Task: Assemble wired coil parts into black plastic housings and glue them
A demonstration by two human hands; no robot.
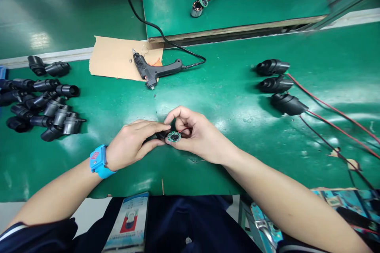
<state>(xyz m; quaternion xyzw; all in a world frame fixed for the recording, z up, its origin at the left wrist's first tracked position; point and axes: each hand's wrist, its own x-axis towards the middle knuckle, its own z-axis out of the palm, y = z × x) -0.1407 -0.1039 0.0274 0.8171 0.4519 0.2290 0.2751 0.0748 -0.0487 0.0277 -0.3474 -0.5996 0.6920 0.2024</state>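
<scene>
In front of my body, my two hands meet over the green bench. Fingers and thumb of my left hand [135, 140] are closed around a black plastic housing [160, 135], mostly covered by them. A blue strap [101, 161] circles that wrist. Pinched by my right hand [194, 132] is a small round green circuit board [173, 136] with a dark centre, right at the housing's open end. A thin red wire [185, 129] runs from the board into the right palm. Whether a motor sits behind the board is hidden.
A black glue gun [156, 72] lies on brown cardboard [109, 57], its cord leading up. Many black housings [55, 106] cluster at left. Three housings with wires [276, 84] lie at right. Motor parts [196, 9] rest on a raised green board [252, 4] behind.
</scene>
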